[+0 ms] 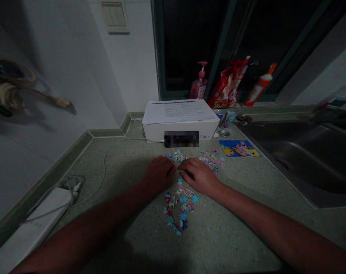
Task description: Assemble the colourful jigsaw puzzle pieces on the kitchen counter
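Observation:
My left hand [159,173] and my right hand [200,175] rest close together on the counter, fingers curled inward and fingertips almost meeting. Something small and pale shows between the fingertips, too dim to make out. Just beyond them lies a cluster of jigsaw puzzle pieces [177,155], mostly light blue and white. More pieces in pink and purple [212,156] are spread past my right hand. Nearer to me, between my forearms, a loose pile of mixed-colour pieces [182,201] lies on the counter.
Behind the pieces, a masked dark device [181,139] leans by a white box [178,118] with papers on top. A colourful picture card [239,148] lies beside the sink [275,152]. Cans [229,118] stand behind. A white power strip [32,224] with cable is at left.

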### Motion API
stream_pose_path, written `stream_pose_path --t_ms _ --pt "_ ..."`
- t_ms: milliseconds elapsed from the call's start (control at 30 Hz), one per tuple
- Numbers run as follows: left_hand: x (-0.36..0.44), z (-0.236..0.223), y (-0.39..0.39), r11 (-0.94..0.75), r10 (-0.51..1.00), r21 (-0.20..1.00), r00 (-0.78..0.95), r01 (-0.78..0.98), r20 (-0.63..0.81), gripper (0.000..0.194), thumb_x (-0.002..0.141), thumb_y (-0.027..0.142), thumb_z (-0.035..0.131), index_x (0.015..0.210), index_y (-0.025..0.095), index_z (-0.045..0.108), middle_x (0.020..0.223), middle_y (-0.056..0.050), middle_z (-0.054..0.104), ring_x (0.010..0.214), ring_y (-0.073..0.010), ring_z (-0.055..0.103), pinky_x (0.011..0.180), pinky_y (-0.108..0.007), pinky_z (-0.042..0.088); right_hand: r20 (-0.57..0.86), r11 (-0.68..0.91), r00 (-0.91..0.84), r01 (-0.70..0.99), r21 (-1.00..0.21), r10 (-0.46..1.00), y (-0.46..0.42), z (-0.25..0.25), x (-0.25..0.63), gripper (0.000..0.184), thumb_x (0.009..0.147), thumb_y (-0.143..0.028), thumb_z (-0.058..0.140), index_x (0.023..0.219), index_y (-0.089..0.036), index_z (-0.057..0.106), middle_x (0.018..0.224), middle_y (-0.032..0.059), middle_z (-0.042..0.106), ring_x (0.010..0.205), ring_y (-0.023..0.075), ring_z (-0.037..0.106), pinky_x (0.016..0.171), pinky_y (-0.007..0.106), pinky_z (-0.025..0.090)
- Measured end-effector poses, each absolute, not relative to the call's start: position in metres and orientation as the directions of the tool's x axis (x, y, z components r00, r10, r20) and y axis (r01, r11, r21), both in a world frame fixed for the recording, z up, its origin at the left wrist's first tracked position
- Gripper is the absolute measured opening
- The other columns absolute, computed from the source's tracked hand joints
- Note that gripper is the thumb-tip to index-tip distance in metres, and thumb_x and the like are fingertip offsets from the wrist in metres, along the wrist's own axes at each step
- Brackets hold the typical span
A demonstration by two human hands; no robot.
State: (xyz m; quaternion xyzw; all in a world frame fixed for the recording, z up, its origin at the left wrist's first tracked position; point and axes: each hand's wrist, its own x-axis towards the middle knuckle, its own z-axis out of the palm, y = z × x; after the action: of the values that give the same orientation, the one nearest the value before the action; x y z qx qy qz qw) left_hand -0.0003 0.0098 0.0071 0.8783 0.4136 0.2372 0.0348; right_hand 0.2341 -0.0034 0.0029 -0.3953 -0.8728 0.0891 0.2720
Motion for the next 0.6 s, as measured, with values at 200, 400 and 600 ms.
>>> stream_pose_path --t_ms 200,400,600 --pt "0.002 0.016 0.003 -0.705 0.703 0.259 0.603 0.66 0.377 0.031 0.109 0.023 0.049 0.1 0.034 0.076 0.103 -0.002 0.079 0.102 -0.0229 0.073 0.096 -0.043 0.06 0.435 0.687 -0.532 0.589 -0.426 0.726 -0.006 0.005 0.232 0.005 0.102 -0.02 0.072 0.104 -0.023 0.074 0.108 0.0111 0.079 0.106 0.0309 0.073 0.096 0.05 0.06" --pt "0.0 0.016 0.002 -0.732 0.676 0.291 0.607 0.616 0.417 0.027 0.108 0.022 0.053 0.104 0.035 0.077 0.105 0.0 0.081 0.1 -0.0232 0.074 0.093 -0.043 0.062 0.475 0.675 -0.48 0.533 -0.51 0.738 -0.007 0.009 0.232 0.006 0.103 -0.021 0.068 0.1 -0.025 0.072 0.103 0.0096 0.079 0.101 0.0291 0.074 0.092 0.048 0.06" --pt "-0.002 0.012 0.004 -0.786 0.615 0.337 0.601 0.518 0.51 0.016 0.105 0.025 0.059 0.101 0.03 0.072 0.101 -0.002 0.079 0.095 -0.0241 0.073 0.085 -0.041 0.063 0.436 0.621 -0.442 0.556 -0.552 0.784 -0.009 0.013 0.232 0.011 0.101 -0.018 0.067 0.1 -0.027 0.074 0.103 0.008 0.081 0.1 0.0286 0.075 0.091 0.047 0.061"
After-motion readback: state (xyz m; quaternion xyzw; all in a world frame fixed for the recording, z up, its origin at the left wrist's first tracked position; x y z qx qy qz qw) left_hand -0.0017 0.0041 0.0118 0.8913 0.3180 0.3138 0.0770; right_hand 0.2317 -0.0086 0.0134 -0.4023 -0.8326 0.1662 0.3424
